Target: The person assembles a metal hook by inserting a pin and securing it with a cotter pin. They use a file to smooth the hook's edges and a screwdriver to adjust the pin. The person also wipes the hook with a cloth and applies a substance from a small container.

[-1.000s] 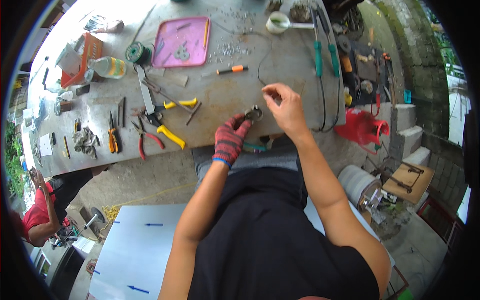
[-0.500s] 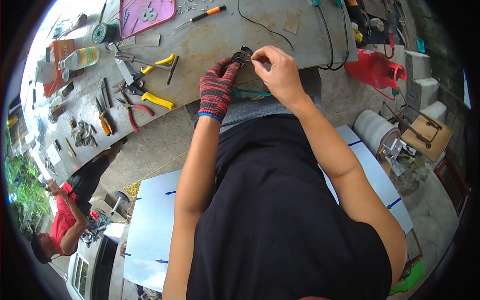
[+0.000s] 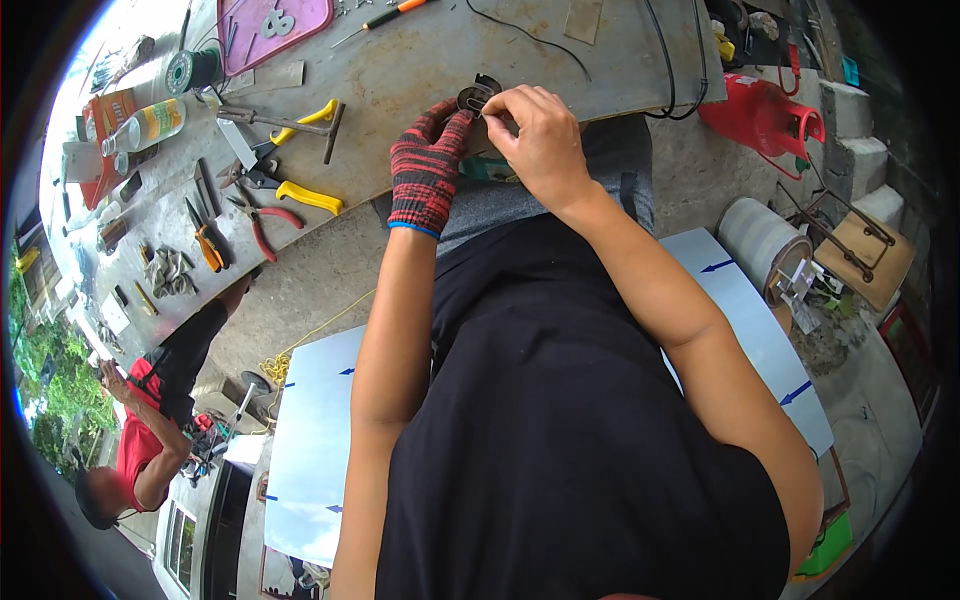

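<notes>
From the left, we see the gloved left hand (image 3: 428, 165) with its fingers clamped on a small, round, dark metal piece (image 3: 468, 98), which sits between the two hands, over the near part of the table (image 3: 400, 75). We judge that the thick knit could dull the feel of the grip, so the piece might twist or drop toward the lap. To its right, the bare right hand (image 3: 538, 140) has thumb and forefinger pinched together, apparently on a thin pale loop (image 3: 480, 103) (too small for us to make out well). If that loop springs or slips under a hard pull, we think it could prick those unprotected fingers.

The table is grey, stained metal. Across it, left to right, we find a clear bottle (image 3: 155, 124), orange-handled pliers (image 3: 209, 247), red-handled pliers (image 3: 264, 232), yellow-handled snips (image 3: 309, 197), a pink tray (image 3: 290, 42), an orange-handled screwdriver (image 3: 396, 15) and a black cable (image 3: 530, 38).

Around it, at left, a person in a red shirt (image 3: 140, 450) stands past the table's edge; a pale sheet (image 3: 310, 430) with blue arrows lies behind our wearer; at right we have a striped drum (image 3: 752, 240) and a red gas cylinder (image 3: 755, 112) beside concrete steps (image 3: 848, 115).
</notes>
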`<state>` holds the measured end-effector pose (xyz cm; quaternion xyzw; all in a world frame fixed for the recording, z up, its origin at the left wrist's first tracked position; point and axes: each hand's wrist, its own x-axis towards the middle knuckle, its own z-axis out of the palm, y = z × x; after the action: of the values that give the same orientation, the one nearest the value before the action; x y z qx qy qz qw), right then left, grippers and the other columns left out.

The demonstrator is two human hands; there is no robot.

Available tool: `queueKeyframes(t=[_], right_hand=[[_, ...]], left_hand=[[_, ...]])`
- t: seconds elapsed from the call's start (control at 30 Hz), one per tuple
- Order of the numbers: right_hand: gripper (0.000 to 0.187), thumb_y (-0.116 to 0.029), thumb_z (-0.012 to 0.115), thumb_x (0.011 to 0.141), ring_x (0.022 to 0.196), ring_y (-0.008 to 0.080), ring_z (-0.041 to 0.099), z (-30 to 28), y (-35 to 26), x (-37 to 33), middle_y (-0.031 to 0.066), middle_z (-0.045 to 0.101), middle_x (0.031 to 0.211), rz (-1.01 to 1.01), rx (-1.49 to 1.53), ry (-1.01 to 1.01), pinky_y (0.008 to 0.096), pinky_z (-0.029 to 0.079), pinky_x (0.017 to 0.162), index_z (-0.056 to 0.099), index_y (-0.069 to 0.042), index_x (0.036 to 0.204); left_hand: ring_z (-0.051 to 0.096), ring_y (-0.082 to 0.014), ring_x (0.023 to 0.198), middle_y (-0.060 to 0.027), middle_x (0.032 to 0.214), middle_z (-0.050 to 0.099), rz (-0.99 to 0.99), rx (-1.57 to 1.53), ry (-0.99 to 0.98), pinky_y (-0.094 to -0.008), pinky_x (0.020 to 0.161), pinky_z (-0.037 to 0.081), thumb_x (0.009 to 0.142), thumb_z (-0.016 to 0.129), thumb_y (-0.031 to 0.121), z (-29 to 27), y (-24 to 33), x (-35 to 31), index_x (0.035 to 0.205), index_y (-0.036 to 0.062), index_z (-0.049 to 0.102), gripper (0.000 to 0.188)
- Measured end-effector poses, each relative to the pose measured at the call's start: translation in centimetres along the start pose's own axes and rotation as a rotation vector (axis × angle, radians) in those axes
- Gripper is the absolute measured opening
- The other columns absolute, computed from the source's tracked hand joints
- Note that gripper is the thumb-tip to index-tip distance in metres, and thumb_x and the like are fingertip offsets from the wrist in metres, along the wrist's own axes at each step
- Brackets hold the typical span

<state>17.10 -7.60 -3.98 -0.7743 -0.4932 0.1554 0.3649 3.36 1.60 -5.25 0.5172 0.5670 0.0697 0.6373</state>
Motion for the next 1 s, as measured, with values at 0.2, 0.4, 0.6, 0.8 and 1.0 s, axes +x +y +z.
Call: queueKeyframes(t=[0.2, 0.4, 0.6, 0.8, 1.0], right_hand=[[0.010, -0.010, 0.079, 0.080, 0.089, 0.0226, 0.060, 0.7, -0.5, 0.1, -0.0001, 0.065, 0.086, -0.010, -0.102, 0.027, 0.0381, 0.042, 0.082, 0.070, -0.013, 0.085], [0.011, -0.014, 0.080, 0.080, 0.089, 0.0222, 0.060, 1.3, -0.4, 0.0, -0.0008, 0.066, 0.087, 0.017, -0.150, 0.009, 0.0390, 0.041, 0.082, 0.070, -0.014, 0.084], [0.009, -0.015, 0.080, 0.080, 0.090, 0.0225, 0.061, 1.3, -0.6, 0.0, -0.0004, 0.067, 0.087, 0.056, -0.148, 0.004, 0.0393, 0.040, 0.082, 0.071, -0.014, 0.084], [0.007, -0.016, 0.078, 0.082, 0.091, 0.0227, 0.063, 1.1, -1.0, 0.3, -0.0002, 0.069, 0.089, 0.113, -0.158, -0.025, 0.0390, 0.042, 0.083, 0.073, -0.013, 0.086], [0.006, -0.017, 0.077, 0.084, 0.093, 0.0230, 0.064, 1.2, -0.9, 0.3, -0.0004, 0.071, 0.090, 0.125, -0.148, -0.044, 0.0398, 0.042, 0.084, 0.074, -0.013, 0.087]], left_hand=[[0.072, -0.0212, 0.103, -0.0182, 0.113, 0.076, -0.008, -0.023, 0.004, -0.0337, 0.092, 0.055, 0.093, 0.076, 0.029, 0.1, 0.4, -0.2, 0.128, 0.0014, 0.070, 0.046], [0.072, -0.0228, 0.104, -0.0192, 0.114, 0.076, -0.003, 0.028, 0.013, -0.0343, 0.093, 0.055, 0.092, 0.076, 0.032, 0.1, 0.3, -0.1, 0.128, 0.0016, 0.071, 0.047], [0.072, -0.0234, 0.105, -0.0195, 0.114, 0.076, -0.013, 0.043, 0.012, -0.0348, 0.094, 0.055, 0.091, 0.077, 0.034, 0.1, 0.5, 0.0, 0.128, 0.0017, 0.070, 0.050], [0.072, -0.0231, 0.105, -0.0194, 0.115, 0.075, -0.005, 0.024, 0.013, -0.0348, 0.094, 0.055, 0.091, 0.077, 0.035, 0.0, 0.1, 0.1, 0.128, 0.0012, 0.070, 0.050], [0.071, -0.0228, 0.104, -0.0188, 0.115, 0.075, -0.028, 0.004, 0.006, -0.0349, 0.094, 0.055, 0.091, 0.077, 0.034, 0.0, 0.2, 0.1, 0.128, 0.0014, 0.070, 0.050]])
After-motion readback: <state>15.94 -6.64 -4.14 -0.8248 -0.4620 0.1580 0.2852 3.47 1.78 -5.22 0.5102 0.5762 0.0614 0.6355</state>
